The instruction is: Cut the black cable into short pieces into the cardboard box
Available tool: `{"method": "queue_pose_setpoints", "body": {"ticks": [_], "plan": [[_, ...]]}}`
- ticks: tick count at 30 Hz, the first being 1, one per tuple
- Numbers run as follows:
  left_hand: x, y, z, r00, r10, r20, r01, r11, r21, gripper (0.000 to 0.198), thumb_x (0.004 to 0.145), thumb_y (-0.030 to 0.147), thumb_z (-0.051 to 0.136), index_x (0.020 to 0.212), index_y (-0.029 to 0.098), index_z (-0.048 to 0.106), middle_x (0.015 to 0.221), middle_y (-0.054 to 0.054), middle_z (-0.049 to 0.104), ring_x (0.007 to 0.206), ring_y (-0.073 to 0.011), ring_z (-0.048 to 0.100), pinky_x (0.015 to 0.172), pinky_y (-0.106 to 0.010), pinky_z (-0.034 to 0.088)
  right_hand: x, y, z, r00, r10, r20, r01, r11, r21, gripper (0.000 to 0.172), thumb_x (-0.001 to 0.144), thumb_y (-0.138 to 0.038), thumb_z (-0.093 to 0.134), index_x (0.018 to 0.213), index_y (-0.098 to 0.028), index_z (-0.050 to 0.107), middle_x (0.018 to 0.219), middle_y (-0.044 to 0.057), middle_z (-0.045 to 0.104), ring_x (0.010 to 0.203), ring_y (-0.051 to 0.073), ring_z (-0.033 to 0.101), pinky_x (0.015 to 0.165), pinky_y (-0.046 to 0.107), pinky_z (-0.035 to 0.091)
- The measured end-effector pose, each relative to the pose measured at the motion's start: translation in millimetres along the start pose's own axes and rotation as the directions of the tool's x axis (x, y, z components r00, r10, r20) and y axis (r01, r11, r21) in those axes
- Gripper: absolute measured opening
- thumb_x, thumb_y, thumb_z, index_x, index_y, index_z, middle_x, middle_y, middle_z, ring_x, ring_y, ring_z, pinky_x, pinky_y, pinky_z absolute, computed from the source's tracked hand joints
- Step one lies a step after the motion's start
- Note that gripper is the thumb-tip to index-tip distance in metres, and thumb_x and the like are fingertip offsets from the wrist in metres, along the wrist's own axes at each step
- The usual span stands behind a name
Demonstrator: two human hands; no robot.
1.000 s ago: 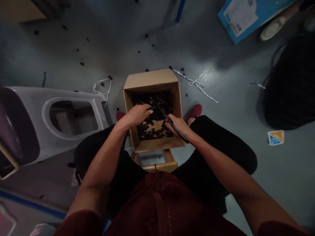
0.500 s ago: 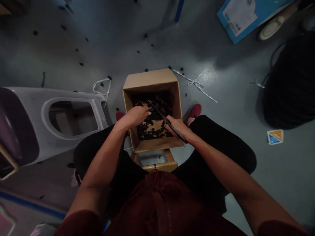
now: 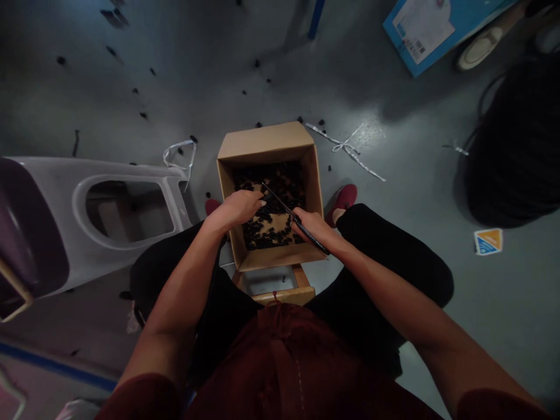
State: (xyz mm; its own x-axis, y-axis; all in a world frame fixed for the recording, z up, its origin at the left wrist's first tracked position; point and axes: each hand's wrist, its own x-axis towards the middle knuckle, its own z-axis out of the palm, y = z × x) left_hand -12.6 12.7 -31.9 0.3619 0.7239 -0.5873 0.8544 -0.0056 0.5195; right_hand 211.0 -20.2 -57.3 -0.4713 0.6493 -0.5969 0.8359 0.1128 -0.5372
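Note:
An open cardboard box (image 3: 266,143) stands between my knees, with many small black pieces (image 3: 273,236) scattered over its bottom. My right hand (image 3: 308,224) is wrapped round a long thin tool (image 3: 311,234) with a black handle. Its narrow dark shaft slants up and left over the pieces, ending near my left fingertips; its exact kind is unclear. My left hand (image 3: 245,205) hovers at the box's left side, fingers drawn together. Whatever they pinch is too small and dark to make out.
Beneath the box is a wooden stool (image 3: 284,297). A grey plastic stool (image 3: 118,245) lies at left. White ties (image 3: 345,146) and black bits (image 3: 143,115) dot the floor. At right are a black bundle (image 3: 516,146) and a blue box (image 3: 424,35).
The tool's tip has shifted slightly left and down, and my right hand with it. My left hand has barely moved; the dark piece by its fingertips shows less now.

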Motion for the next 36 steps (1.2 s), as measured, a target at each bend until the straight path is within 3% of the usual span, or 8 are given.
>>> {"method": "queue_pose_setpoints", "body": {"ticks": [5,9,13,16,19,25,32,36], "plan": [[-1,9,-2.3,0.999,-0.034,-0.010,0.034,0.998,0.043,0.028,0.089,0.024,0.043,0.104,0.013,0.063,0.098,-0.011,0.067,0.093,-0.0190,0.061,0.079,-0.024,0.043,2,-3,-6,0.998,0.065,-0.020,-0.064,0.997,0.052,0.013,0.082,-0.032,0.047,0.091,-0.024,0.052,0.076,0.003,0.064,0.070,0.019,0.060,0.061,0.024,0.037],[-4,20,-6.2,0.999,0.029,-0.047,-0.038,0.978,-0.206,0.035,0.089,0.027,0.041,0.115,0.011,0.060,0.092,-0.008,0.066,0.079,-0.0148,0.059,0.073,-0.024,0.043,3,-3,-18,0.987,0.110,-0.116,-0.070,0.950,0.304,0.017,0.080,-0.032,0.048,0.094,-0.023,0.050,0.071,0.000,0.059,0.064,0.017,0.058,0.060,0.025,0.040],[-7,32,-3.5,1.000,0.026,0.015,-0.014,0.838,-0.545,0.038,0.088,0.032,0.042,0.116,0.013,0.059,0.073,-0.001,0.058,0.059,-0.0089,0.049,0.054,-0.020,0.038,8,1,-30,0.965,0.157,-0.210,0.018,0.760,0.650,0.026,0.079,-0.037,0.050,0.099,-0.022,0.044,0.075,-0.001,0.059,0.061,0.014,0.058,0.055,0.025,0.045],[-10,41,-1.8,0.994,0.029,0.108,0.053,0.732,-0.680,0.038,0.086,0.029,0.044,0.119,0.013,0.057,0.071,0.000,0.055,0.053,-0.0065,0.042,0.047,-0.017,0.032,11,1,-35,0.957,0.153,-0.247,0.106,0.609,0.786,0.034,0.076,-0.043,0.054,0.101,-0.023,0.041,0.079,0.000,0.060,0.066,0.014,0.060,0.056,0.026,0.049],[-13,48,-1.4,0.985,0.069,0.156,0.066,0.693,-0.718,0.038,0.086,0.028,0.046,0.120,0.014,0.056,0.073,-0.001,0.054,0.053,-0.0059,0.041,0.046,-0.017,0.031,11,-2,-38,0.959,0.158,-0.235,0.108,0.563,0.819,0.035,0.075,-0.044,0.056,0.100,-0.024,0.041,0.073,-0.002,0.057,0.065,0.015,0.060,0.056,0.027,0.049],[-14,53,5.0,0.971,0.142,0.195,0.038,0.706,-0.707,0.038,0.087,0.030,0.045,0.121,0.014,0.055,0.073,0.000,0.055,0.055,-0.0075,0.044,0.052,-0.021,0.038,8,-7,-40,0.954,0.179,-0.241,0.082,0.618,0.782,0.032,0.074,-0.038,0.057,0.098,-0.024,0.043,0.073,-0.002,0.052,0.061,0.014,0.057,0.054,0.029,0.048],[-14,58,11.8,0.965,0.131,0.226,0.124,0.529,-0.839,0.052,0.085,0.024,0.047,0.135,0.015,0.040,0.086,-0.004,0.058,0.058,-0.0072,0.047,0.051,-0.020,0.040,17,11,-46,0.891,0.285,-0.354,0.117,0.608,0.786,0.035,0.074,-0.037,0.057,0.104,-0.027,0.043,0.076,-0.002,0.050,0.063,0.014,0.056,0.056,0.029,0.049],[-12,57,13.8,0.991,0.002,0.130,0.096,0.660,-0.745,0.053,0.084,0.020,0.046,0.136,0.013,0.038,0.085,-0.004,0.060,0.057,-0.0074,0.047,0.054,-0.020,0.041,20,20,-47,0.857,0.309,-0.412,0.165,0.593,0.788,0.035,0.075,-0.036,0.057,0.105,-0.026,0.042,0.080,-0.002,0.051,0.062,0.012,0.056,0.054,0.026,0.048]]}}
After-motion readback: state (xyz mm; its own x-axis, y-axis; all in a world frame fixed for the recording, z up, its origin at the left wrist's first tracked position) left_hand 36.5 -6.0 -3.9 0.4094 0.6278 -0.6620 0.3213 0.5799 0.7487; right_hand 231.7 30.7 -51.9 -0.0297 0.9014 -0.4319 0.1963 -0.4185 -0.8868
